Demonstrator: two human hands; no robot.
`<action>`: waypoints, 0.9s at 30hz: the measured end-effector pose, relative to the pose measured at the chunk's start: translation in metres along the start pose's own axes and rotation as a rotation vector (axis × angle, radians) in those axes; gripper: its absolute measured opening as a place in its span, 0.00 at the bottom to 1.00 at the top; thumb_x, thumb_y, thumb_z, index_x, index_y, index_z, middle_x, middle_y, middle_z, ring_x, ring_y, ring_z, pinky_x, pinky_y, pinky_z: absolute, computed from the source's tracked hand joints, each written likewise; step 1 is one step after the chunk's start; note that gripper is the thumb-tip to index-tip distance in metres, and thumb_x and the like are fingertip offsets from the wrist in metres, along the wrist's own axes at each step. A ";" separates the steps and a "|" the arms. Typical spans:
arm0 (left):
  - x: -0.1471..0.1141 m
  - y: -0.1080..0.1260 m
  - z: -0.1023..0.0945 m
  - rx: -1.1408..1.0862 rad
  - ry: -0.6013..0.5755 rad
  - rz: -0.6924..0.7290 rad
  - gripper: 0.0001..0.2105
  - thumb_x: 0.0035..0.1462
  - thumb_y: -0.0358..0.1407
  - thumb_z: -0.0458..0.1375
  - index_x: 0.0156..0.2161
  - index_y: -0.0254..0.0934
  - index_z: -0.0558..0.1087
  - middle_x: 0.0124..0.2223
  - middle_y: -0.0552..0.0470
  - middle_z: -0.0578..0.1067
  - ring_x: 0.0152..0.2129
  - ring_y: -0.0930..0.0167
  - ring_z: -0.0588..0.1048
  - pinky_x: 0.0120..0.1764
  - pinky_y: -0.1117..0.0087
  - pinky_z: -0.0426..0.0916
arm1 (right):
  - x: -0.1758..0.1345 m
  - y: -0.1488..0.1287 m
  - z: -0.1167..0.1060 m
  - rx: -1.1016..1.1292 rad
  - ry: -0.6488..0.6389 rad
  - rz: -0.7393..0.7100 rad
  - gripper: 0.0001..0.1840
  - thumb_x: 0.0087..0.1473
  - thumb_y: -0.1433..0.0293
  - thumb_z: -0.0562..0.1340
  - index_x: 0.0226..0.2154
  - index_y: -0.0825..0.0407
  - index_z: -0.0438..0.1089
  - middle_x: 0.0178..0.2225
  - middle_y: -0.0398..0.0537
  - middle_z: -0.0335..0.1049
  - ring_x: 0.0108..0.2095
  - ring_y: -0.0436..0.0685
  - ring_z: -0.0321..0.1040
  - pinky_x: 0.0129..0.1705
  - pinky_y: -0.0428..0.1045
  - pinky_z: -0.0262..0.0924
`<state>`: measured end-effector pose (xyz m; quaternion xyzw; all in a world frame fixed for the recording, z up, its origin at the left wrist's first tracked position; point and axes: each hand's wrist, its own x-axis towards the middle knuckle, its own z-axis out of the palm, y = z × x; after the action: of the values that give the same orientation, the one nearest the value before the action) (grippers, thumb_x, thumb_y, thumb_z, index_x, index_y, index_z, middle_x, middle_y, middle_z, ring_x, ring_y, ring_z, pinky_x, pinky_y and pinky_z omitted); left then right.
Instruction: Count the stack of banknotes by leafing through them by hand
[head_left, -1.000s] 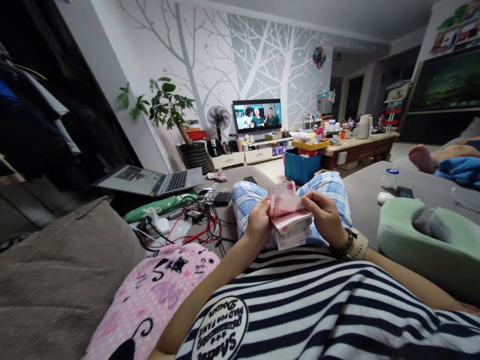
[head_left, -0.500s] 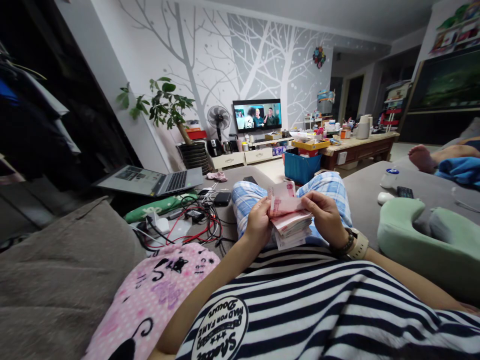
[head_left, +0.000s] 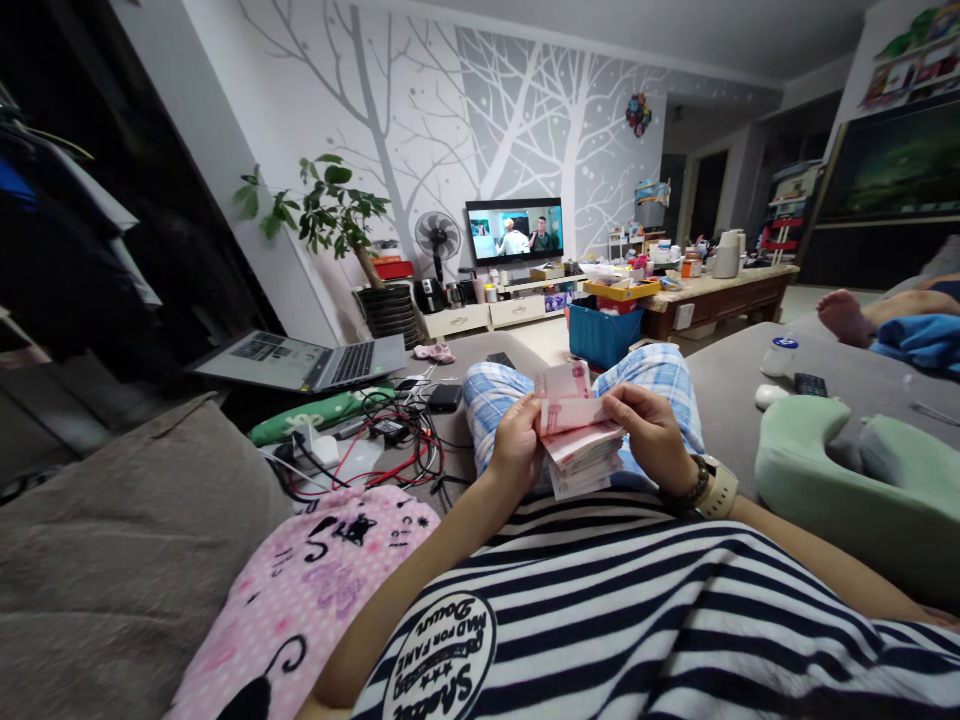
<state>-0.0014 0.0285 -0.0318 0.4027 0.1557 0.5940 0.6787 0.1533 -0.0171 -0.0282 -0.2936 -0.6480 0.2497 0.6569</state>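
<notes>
Red-and-white banknotes (head_left: 583, 448) form a thick, folded stack above my lap. My left hand (head_left: 517, 437) is closed on the stack's left side, its fingers partly hidden behind the notes. Between thumb and fingers, my right hand (head_left: 646, 425) pinches the right end of an upper banknote (head_left: 574, 414). Another note's end stands up behind it, toward my knees. The lower ends of the stack fan out near my striped shirt (head_left: 600, 590). A bracelet and a pale watch (head_left: 718, 488) sit on my right wrist.
Left of my legs lie tangled cables (head_left: 405, 440), a power bank-like black box (head_left: 445, 398) and an open laptop (head_left: 307, 362). A green neck pillow (head_left: 855, 480), a white mouse (head_left: 771, 397) and a remote (head_left: 810, 385) rest at right. Another person's foot (head_left: 841, 314) is beyond.
The upper banknote has shifted slightly and its face lies flatter between my hands. Both hands keep nearly the same place. The television picture differs.
</notes>
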 end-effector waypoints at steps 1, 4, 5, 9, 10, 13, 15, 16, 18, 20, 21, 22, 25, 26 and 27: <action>0.000 0.000 0.000 0.004 0.009 -0.002 0.05 0.50 0.32 0.61 0.34 0.34 0.74 0.35 0.48 0.80 0.40 0.61 0.78 0.46 0.62 0.72 | 0.000 0.000 0.000 -0.001 -0.001 0.000 0.16 0.57 0.61 0.61 0.22 0.52 0.66 0.21 0.41 0.61 0.25 0.51 0.56 0.29 0.48 0.51; -0.001 0.001 0.001 0.017 0.048 -0.008 0.04 0.50 0.32 0.61 0.32 0.34 0.74 0.33 0.48 0.80 0.40 0.61 0.79 0.46 0.61 0.72 | 0.000 0.000 0.000 -0.012 -0.001 0.002 0.17 0.57 0.60 0.61 0.22 0.52 0.66 0.21 0.41 0.60 0.24 0.51 0.55 0.28 0.48 0.51; -0.001 0.001 0.001 0.018 0.056 -0.008 0.04 0.50 0.33 0.61 0.31 0.34 0.74 0.33 0.48 0.80 0.40 0.61 0.79 0.46 0.61 0.72 | 0.000 0.000 0.000 -0.014 0.000 0.002 0.17 0.57 0.60 0.61 0.22 0.52 0.66 0.21 0.41 0.59 0.24 0.51 0.55 0.28 0.48 0.51; -0.002 0.001 0.001 0.015 0.056 -0.010 0.04 0.51 0.33 0.60 0.32 0.34 0.74 0.32 0.48 0.80 0.39 0.62 0.79 0.45 0.61 0.72 | 0.000 0.000 0.000 -0.016 0.002 0.001 0.17 0.57 0.60 0.61 0.22 0.51 0.66 0.21 0.41 0.60 0.25 0.51 0.55 0.28 0.48 0.51; -0.002 0.001 0.002 0.015 0.059 -0.009 0.04 0.51 0.33 0.60 0.32 0.34 0.74 0.32 0.48 0.80 0.39 0.62 0.79 0.45 0.61 0.72 | 0.000 0.000 0.000 -0.018 0.002 0.002 0.17 0.57 0.60 0.61 0.22 0.51 0.66 0.21 0.41 0.60 0.25 0.51 0.55 0.28 0.48 0.51; -0.002 0.002 0.002 0.013 0.066 -0.008 0.04 0.51 0.32 0.60 0.32 0.34 0.75 0.32 0.48 0.80 0.39 0.62 0.79 0.45 0.61 0.72 | 0.000 -0.001 0.001 -0.026 0.008 0.002 0.18 0.57 0.59 0.61 0.21 0.51 0.66 0.20 0.41 0.59 0.24 0.51 0.54 0.27 0.47 0.50; -0.002 0.002 0.003 0.012 0.069 -0.008 0.04 0.51 0.33 0.60 0.32 0.34 0.75 0.33 0.48 0.80 0.40 0.62 0.78 0.45 0.61 0.72 | 0.000 -0.001 0.001 -0.019 0.016 0.002 0.18 0.57 0.59 0.61 0.21 0.52 0.66 0.20 0.41 0.59 0.24 0.50 0.54 0.27 0.47 0.50; -0.002 0.002 0.003 0.012 0.073 -0.008 0.05 0.51 0.33 0.60 0.33 0.34 0.76 0.33 0.48 0.80 0.41 0.61 0.78 0.46 0.61 0.72 | -0.001 -0.001 0.001 -0.009 0.019 0.009 0.18 0.56 0.59 0.62 0.21 0.52 0.66 0.20 0.40 0.59 0.23 0.50 0.54 0.26 0.47 0.50; -0.002 0.002 0.003 0.012 0.091 -0.002 0.05 0.51 0.34 0.61 0.33 0.34 0.76 0.33 0.48 0.80 0.41 0.61 0.78 0.46 0.61 0.72 | -0.001 -0.001 0.001 0.020 0.004 0.036 0.19 0.57 0.59 0.61 0.21 0.52 0.67 0.19 0.41 0.60 0.22 0.49 0.53 0.25 0.47 0.48; -0.002 0.001 0.004 0.016 0.112 0.005 0.05 0.51 0.34 0.60 0.33 0.34 0.76 0.33 0.48 0.80 0.42 0.61 0.78 0.47 0.60 0.71 | -0.002 -0.002 0.001 0.042 -0.028 0.063 0.20 0.59 0.58 0.59 0.21 0.52 0.68 0.19 0.41 0.61 0.20 0.49 0.52 0.23 0.47 0.47; -0.002 0.001 0.004 0.019 0.118 0.006 0.05 0.51 0.34 0.60 0.33 0.34 0.76 0.32 0.48 0.80 0.42 0.61 0.78 0.47 0.60 0.71 | -0.002 -0.002 0.001 0.045 -0.043 0.069 0.21 0.60 0.58 0.58 0.21 0.52 0.68 0.19 0.41 0.62 0.19 0.48 0.52 0.23 0.47 0.46; -0.002 0.001 0.004 0.021 0.120 0.006 0.05 0.52 0.34 0.60 0.33 0.34 0.76 0.32 0.47 0.80 0.42 0.60 0.78 0.47 0.60 0.71 | -0.003 -0.002 0.001 0.044 -0.052 0.070 0.21 0.60 0.58 0.58 0.21 0.52 0.68 0.19 0.42 0.62 0.19 0.48 0.51 0.23 0.47 0.46; -0.002 0.001 0.005 0.025 0.110 0.012 0.06 0.51 0.34 0.61 0.34 0.34 0.76 0.33 0.47 0.80 0.43 0.60 0.78 0.48 0.59 0.71 | -0.003 -0.002 0.002 0.047 -0.040 0.078 0.18 0.57 0.59 0.62 0.22 0.52 0.68 0.20 0.41 0.64 0.20 0.48 0.53 0.23 0.47 0.47; -0.003 0.001 0.005 0.024 0.103 0.013 0.06 0.51 0.34 0.61 0.34 0.34 0.76 0.33 0.47 0.81 0.43 0.60 0.77 0.49 0.59 0.70 | -0.003 -0.002 0.003 0.052 -0.034 0.089 0.17 0.55 0.59 0.64 0.22 0.52 0.67 0.20 0.41 0.64 0.20 0.48 0.54 0.23 0.46 0.47; -0.003 0.001 0.005 0.024 0.097 0.015 0.06 0.51 0.35 0.61 0.34 0.34 0.76 0.34 0.47 0.81 0.43 0.60 0.77 0.49 0.59 0.70 | -0.002 -0.002 0.004 0.057 -0.028 0.102 0.16 0.53 0.60 0.66 0.23 0.52 0.66 0.20 0.40 0.63 0.21 0.48 0.54 0.23 0.46 0.47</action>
<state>0.0007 0.0241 -0.0288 0.3828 0.1925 0.6159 0.6611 0.1496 -0.0200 -0.0286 -0.3040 -0.6338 0.3053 0.6424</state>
